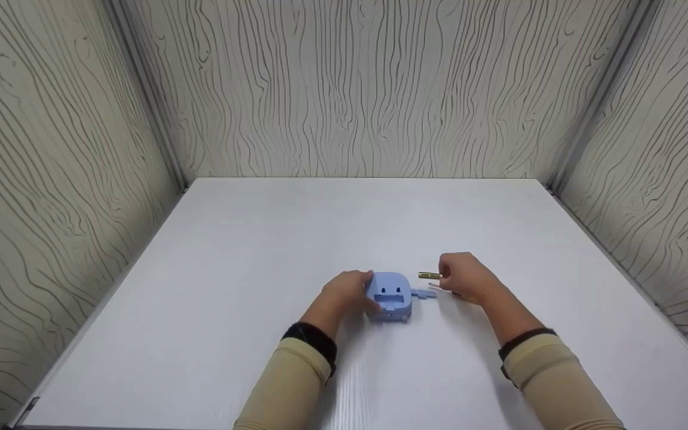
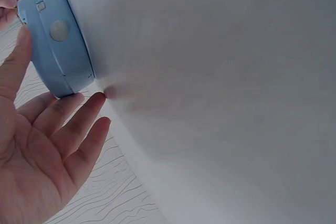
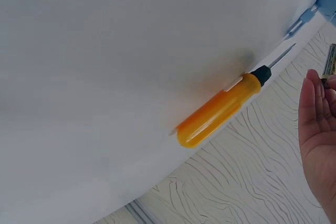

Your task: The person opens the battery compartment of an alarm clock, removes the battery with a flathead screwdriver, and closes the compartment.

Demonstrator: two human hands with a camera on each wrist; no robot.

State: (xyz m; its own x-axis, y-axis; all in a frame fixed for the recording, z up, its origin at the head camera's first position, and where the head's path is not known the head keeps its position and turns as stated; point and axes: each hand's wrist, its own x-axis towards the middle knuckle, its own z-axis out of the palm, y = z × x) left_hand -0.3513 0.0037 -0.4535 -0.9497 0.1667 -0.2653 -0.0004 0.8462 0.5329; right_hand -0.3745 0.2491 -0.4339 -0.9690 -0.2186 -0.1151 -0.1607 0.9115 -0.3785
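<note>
- Blue device: found on the table, toward 5 o'clock from the head view's centre, its face with two dark dots and a rectangular recess turned upward.
- Left grip: at the device's 9 o'clock, you held it, thumb near 7 o'clock, fingers near 11.
- Right grip: you pinched a gold cylinder, apparently a battery, apart from the device at its 2 o'clock.
- Blue strip: projected at the device's 3 o'clock; whether the two were joined could not be told.
- Screwdriver: lay on the table by your right grip, unheld, shank toward the device, yellow handle away.
- Step in hand: judged to be bringing the cylinder to the device; it was not yet seated.
- Next move: appeared to call for carrying the cylinder toward 8 o'clock and checking its end direction against the recess, while your left grip braced the device.
</note>
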